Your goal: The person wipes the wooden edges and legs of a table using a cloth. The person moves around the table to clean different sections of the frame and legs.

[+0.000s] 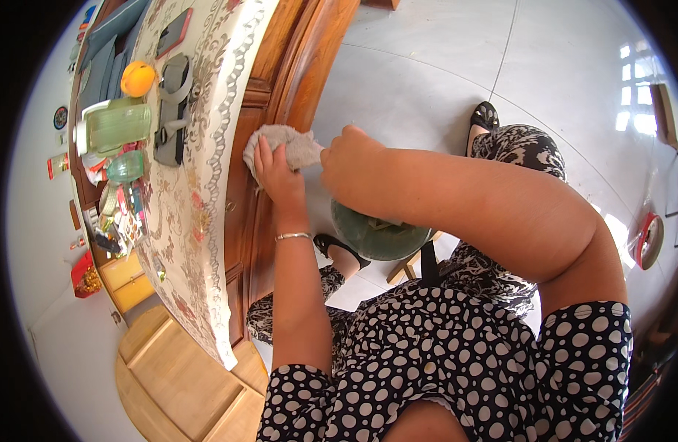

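Bright light; pane-shaped glare on glossy floor point(567, 81), upper right; fisheye bends straight edges; corners black

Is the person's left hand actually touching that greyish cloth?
Touching. The head view shows the left hand with its fingers laid over the greyish cloth, no gap between them.

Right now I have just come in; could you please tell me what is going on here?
A person has both hands on a grey cloth. The left hand lies with its fingers over it, apparently against the wooden cabinet; the right hand grips its end. An orange and a jug are on the patterned cover above.
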`<move>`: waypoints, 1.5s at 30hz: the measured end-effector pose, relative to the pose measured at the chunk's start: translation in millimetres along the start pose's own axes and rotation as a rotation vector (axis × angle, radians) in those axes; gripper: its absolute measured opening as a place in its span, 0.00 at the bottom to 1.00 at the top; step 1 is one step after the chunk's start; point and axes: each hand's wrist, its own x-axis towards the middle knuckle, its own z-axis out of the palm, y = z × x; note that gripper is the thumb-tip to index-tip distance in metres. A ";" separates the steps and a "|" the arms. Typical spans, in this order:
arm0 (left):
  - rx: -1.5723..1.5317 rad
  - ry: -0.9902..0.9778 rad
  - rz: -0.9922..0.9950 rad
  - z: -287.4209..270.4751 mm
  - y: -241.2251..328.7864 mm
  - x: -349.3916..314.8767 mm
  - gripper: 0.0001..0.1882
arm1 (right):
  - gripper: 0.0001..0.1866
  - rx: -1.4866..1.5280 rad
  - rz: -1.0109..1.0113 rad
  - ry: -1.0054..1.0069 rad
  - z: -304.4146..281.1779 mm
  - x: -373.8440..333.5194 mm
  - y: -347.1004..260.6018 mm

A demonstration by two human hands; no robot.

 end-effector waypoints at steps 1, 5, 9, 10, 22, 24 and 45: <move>0.020 -0.028 0.033 4.6 1.8 12.0 0.18 | 0.17 0.003 0.007 -0.010 -1.7 0.7 -1.1; 0.088 -0.013 0.006 24.3 30.2 58.1 0.18 | 0.20 -0.152 -0.017 0.002 -0.9 -7.2 0.8; 0.119 -0.106 -0.029 26.9 43.0 80.2 0.21 | 0.22 -0.164 0.056 0.043 -0.6 -13.0 -5.2; 0.088 -0.088 0.038 28.9 43.1 85.0 0.22 | 0.22 -0.145 0.046 0.005 -3.7 -10.6 -3.6; 0.194 -0.233 0.408 74.8 40.3 167.2 0.13 | 0.22 -0.061 0.008 -0.120 -11.3 4.5 1.2; 0.282 -0.332 0.382 83.3 44.0 151.5 0.12 | 0.23 -0.031 0.028 -0.137 -10.2 9.0 7.0; 0.349 -0.468 -0.205 -68.2 -36.3 -138.4 0.25 | 0.13 -0.065 0.048 -0.014 8.2 6.0 23.2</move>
